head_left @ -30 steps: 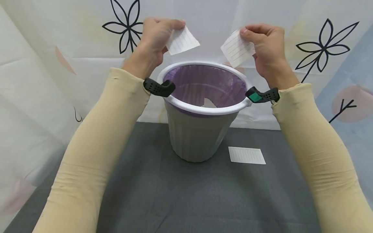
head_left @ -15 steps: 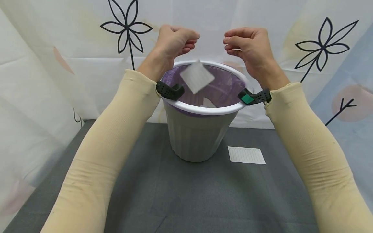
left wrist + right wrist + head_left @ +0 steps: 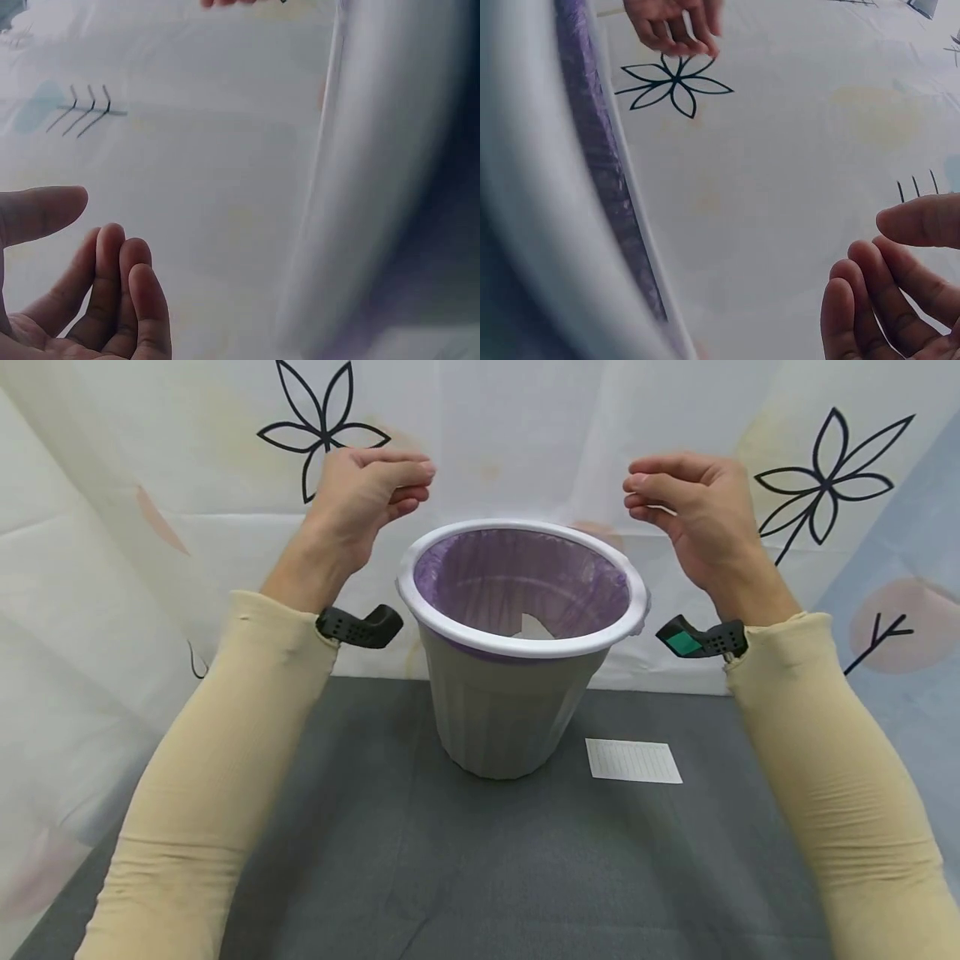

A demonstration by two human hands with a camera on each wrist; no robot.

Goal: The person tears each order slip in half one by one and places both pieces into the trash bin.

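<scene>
A grey trash can (image 3: pixel 510 710) with a white rim and a purple liner (image 3: pixel 517 572) stands between my two hands. Some white paper (image 3: pixel 534 627) shows low inside it. Left of the rim, my left hand (image 3: pixel 363 497) is raised with loosely bent fingers and nothing in them; the left wrist view shows the thumb apart from the fingertips. My right hand (image 3: pixel 697 514) hangs in the air right of the rim, likewise holding nothing, its thumb (image 3: pixel 919 221) clear of the fingers. On the table, right of the can, lies a lined white paper slip (image 3: pixel 633 762).
A dark grey cloth (image 3: pixel 510 868) covers the table. Behind the can hangs a pale curtain (image 3: pixel 517 452) with line-drawn flowers. Black bands (image 3: pixel 360 627) with camera mounts sit on both wrists, over beige sleeves.
Both hands have let go of their paper pieces, one of which was seen falling into the trash can. The hands first came together over the can, then moved apart to either side.
</scene>
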